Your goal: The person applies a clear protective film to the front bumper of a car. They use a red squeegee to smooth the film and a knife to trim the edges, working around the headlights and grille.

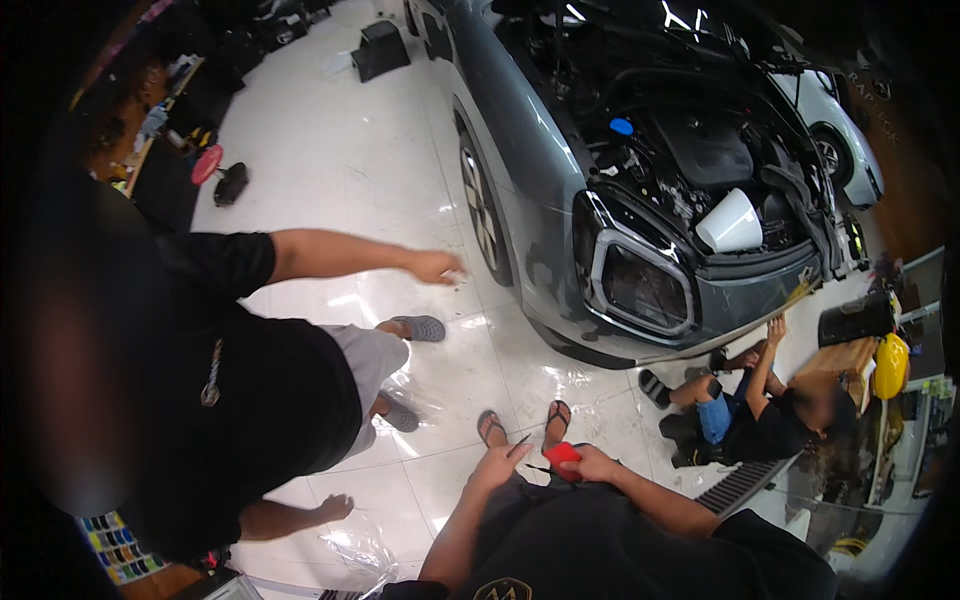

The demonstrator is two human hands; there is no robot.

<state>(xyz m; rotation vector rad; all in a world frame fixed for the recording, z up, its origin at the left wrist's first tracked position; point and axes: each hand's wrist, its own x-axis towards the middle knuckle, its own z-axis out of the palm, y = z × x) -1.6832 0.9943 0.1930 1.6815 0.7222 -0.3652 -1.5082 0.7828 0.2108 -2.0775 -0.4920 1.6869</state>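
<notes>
My left hand point(499, 464), low in the head view, pinches a thin dark tool point(521, 441) pointing up and right. Beside it, my right hand point(594, 464) grips a small flat red card-like piece point(560, 455). Both hands are in front of my body, above my sandalled feet point(491, 428). Beyond them stands a dark grey car point(530, 240) with its bonnet raised; a white bucket-like container point(729, 221) lies tilted in the engine bay point(705, 150), near a blue cap point(621, 126).
A person in black point(250, 390) stands close at left, one arm reaching out. Another point(755, 410) sits low at right, hand raised to the bumper. Nearby are a wooden box point(840, 365) and a yellow container point(890, 367). Shelving point(140, 130) and a white car point(855, 160) are farther back.
</notes>
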